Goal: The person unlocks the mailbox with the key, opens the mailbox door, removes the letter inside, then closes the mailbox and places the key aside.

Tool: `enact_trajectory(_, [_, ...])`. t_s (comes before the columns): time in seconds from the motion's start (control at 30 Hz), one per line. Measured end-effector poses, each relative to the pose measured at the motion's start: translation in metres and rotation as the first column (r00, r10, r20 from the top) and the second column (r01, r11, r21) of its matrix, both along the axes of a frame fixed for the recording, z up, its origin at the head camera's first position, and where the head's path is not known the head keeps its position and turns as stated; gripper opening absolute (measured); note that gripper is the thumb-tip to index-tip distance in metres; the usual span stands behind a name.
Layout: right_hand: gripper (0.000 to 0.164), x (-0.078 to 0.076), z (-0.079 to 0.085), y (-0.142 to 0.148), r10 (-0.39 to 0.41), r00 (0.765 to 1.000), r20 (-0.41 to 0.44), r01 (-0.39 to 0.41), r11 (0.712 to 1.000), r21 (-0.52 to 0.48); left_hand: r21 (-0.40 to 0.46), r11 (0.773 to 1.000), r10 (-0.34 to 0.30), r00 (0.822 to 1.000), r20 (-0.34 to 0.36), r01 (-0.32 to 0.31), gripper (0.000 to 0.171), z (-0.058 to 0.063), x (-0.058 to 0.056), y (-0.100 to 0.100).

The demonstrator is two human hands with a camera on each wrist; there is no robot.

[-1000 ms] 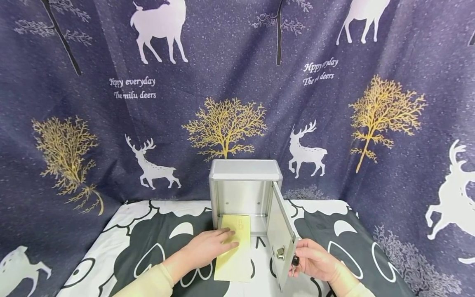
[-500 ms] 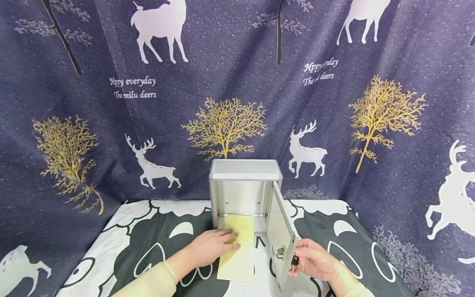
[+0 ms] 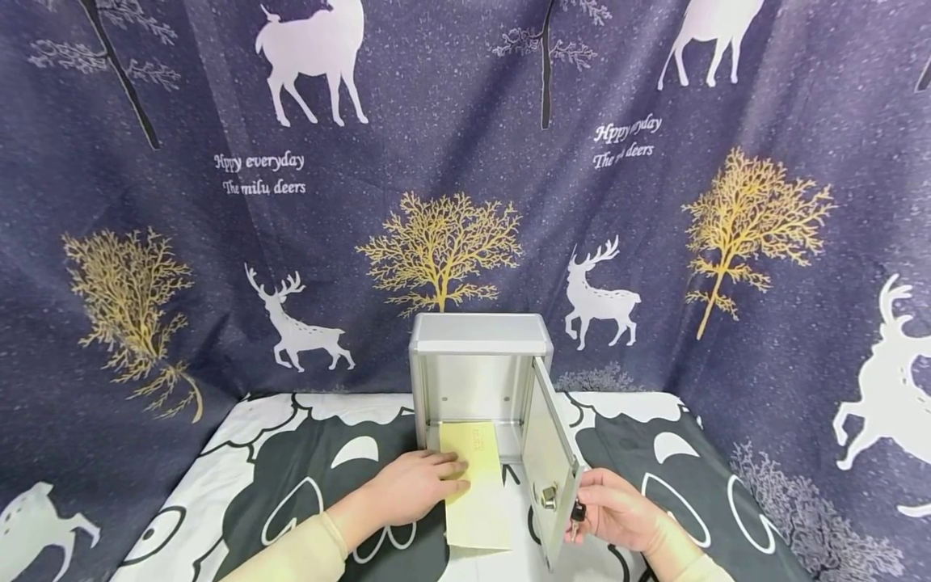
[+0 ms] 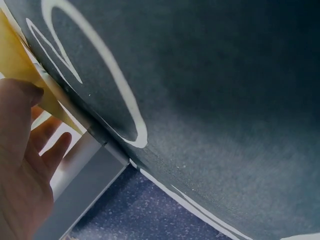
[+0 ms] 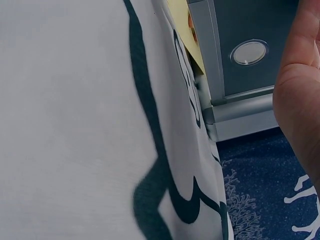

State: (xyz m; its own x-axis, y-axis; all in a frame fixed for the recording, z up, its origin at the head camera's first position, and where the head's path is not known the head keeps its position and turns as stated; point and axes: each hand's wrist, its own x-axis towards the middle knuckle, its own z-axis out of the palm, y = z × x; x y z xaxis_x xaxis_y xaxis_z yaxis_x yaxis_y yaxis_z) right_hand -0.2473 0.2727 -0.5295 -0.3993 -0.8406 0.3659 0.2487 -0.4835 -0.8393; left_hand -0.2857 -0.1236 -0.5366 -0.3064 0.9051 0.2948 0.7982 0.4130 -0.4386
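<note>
A yellow paper envelope (image 3: pixel 476 501) lies with its far end inside the silver metal box (image 3: pixel 478 331) and its near end out over the bedspread-like cloth. My left hand (image 3: pixel 410 487) pinches the envelope's left edge between thumb and fingers; the left wrist view shows the thumb (image 4: pixel 22 92) against it. The box's door (image 3: pixel 549 461) is swung out on the right, with a lock (image 3: pixel 549 496) on its inner face. My right hand (image 3: pixel 618 509) grips the door's free edge, beside a black-headed key (image 3: pixel 578 511). Its fingertips are out of the right wrist view.
A black-and-white patterned cloth (image 3: pixel 327 428) covers the surface under the box. Behind stands a dark blue curtain (image 3: pixel 465 145) printed with deer and trees. In the right wrist view, the door's outer face bears a round window-like disc (image 5: pixel 249 52).
The envelope has shifted right, and its near end has now swung to the right, so it lies aslant. My left hand moved slightly with it. My right hand and the door stay put.
</note>
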Motion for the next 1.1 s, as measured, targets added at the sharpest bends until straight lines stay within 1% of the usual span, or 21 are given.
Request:
enact_trajectory(0.27, [0.055, 0.001, 0.001, 0.0, -0.007, 1.0, 0.001, 0.007, 1.0, 0.004, 0.034, 0.999, -0.041, 0.999, -0.009, 0.041, 0.028, 0.004, 0.001, 0.001])
enact_trajectory(0.63, [0.056, 0.0, 0.001, 0.0, -0.005, 1.0, -0.004, 0.005, 1.0, 0.002, 0.063, 0.996, -0.058, 0.998, -0.004, 0.058, 0.024, 0.006, 0.005, 0.002])
enact_trajectory(0.7, [0.056, 0.0, 0.001, 0.0, -0.006, 1.0, -0.004, 0.006, 1.0, 0.0, 0.063, 0.996, -0.055, 0.998, 0.0, 0.055, 0.026, 0.006, 0.006, 0.003])
enact_trajectory(0.87, [0.056, 0.0, 0.0, 0.0, -0.004, 1.0, -0.009, 0.004, 1.0, -0.004, 0.078, 0.996, -0.038, 0.998, 0.04, 0.035, 0.033, 0.007, 0.01, 0.003])
enact_trajectory(1.0, [0.055, 0.0, 0.0, 0.0, -0.005, 1.0, -0.01, 0.005, 1.0, -0.004, 0.125, 0.991, -0.048, 0.997, 0.061, 0.04, 0.036, 0.009, 0.011, 0.003])
enact_trajectory(1.1, [0.056, 0.0, 0.0, 0.0, -0.008, 1.0, -0.008, 0.008, 1.0, -0.002, 0.18, 0.982, -0.067, 0.995, 0.077, 0.052, 0.038, 0.009, 0.013, 0.003])
